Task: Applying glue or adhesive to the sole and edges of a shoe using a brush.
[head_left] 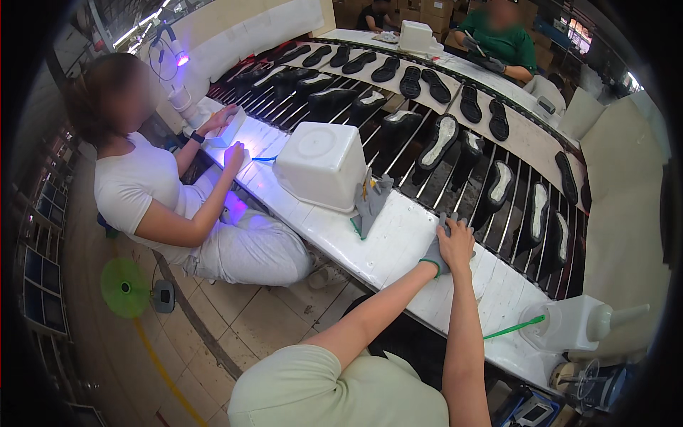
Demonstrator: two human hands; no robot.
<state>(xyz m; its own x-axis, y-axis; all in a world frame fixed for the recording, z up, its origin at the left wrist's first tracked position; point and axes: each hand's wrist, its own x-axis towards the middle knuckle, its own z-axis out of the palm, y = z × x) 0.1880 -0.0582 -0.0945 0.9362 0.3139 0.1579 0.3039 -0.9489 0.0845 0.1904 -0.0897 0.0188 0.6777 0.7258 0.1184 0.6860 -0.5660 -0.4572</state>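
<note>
My left hand (433, 257) wears a grey work glove with a green cuff; its fingers reach forward over the white table edge beside the rack. My bare right hand (457, 245) lies across it, fingers bent over the gloved fingers and gripping the glove cloth. Part of the left hand is hidden beneath. A second grey glove (371, 205) rests on the table against an upturned white plastic container (320, 164). Just beyond my hands, black shoes with whitish soles, such as this shoe (498, 186), lie sole up on the metal bars.
Black outsoles (470, 104) line a pale far strip. At right, a white container (562, 324) holds a green-handled brush (514, 327). A co-worker (153, 178) sits at left under a violet lamp (183, 60); another person in green (501, 43) works across. A green fan (125, 287) stands on the floor.
</note>
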